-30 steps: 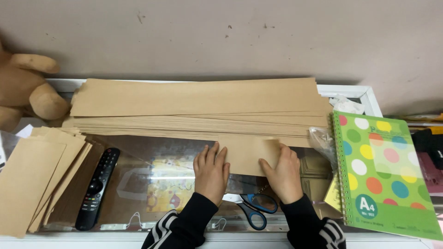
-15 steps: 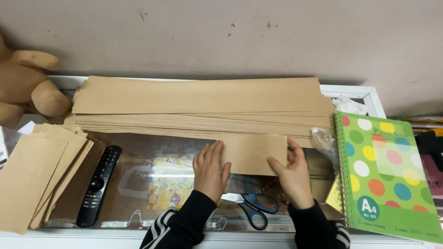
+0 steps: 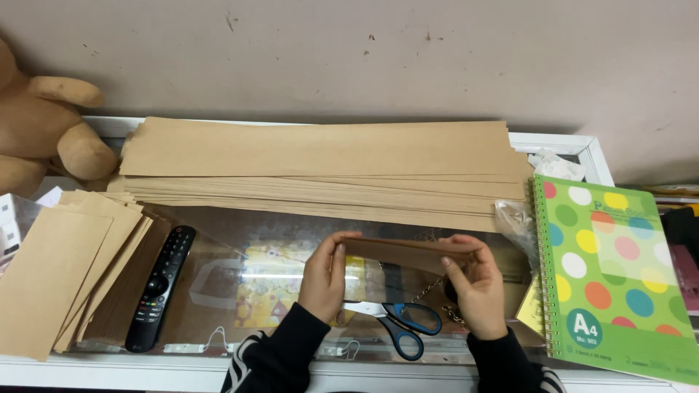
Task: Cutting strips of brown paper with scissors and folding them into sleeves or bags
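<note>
Left hand (image 3: 325,278) and right hand (image 3: 473,287) gripping ends of folded brown paper piece (image 3: 408,252), raised above scissors (image 3: 397,324), apparently clear of glass worktop (image 3: 218,247)

A home craft corner is suggested: a glass-topped worktop (image 3: 240,240) is set against a plain wall, and on it are seen a plush bear (image 3: 44,135), a television remote (image 3: 159,287), scissors (image 3: 397,324), a spiral notebook (image 3: 615,273) and stacked brown paper sheets (image 3: 320,171).
</note>
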